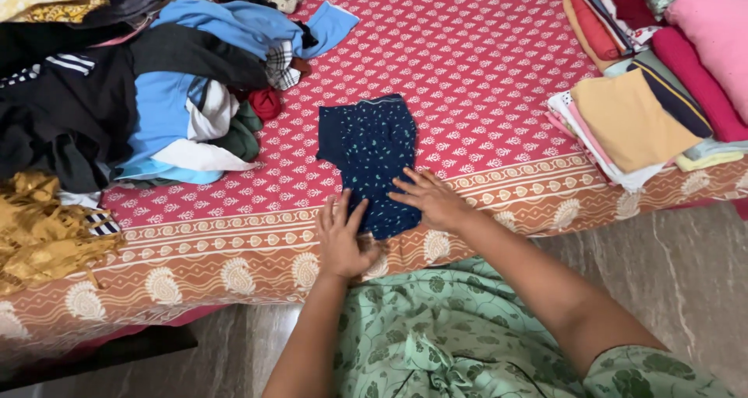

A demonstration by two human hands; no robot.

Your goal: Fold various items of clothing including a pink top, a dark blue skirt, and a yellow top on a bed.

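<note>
A dark blue garment (372,152) with small light dots lies flat on the red patterned bedsheet (483,63), near the bed's front edge. My left hand (340,240) rests with fingers spread on the garment's lower left corner. My right hand (431,198) presses flat on its lower right part. Both hands lie on the cloth without gripping it.
A jumbled heap of unfolded clothes (148,78) fills the bed's left side, with a gold fabric (43,230) at its front. Stacks of folded clothes (643,117) and pink ones (713,39) sit at the right. Grey floor (686,265) lies below.
</note>
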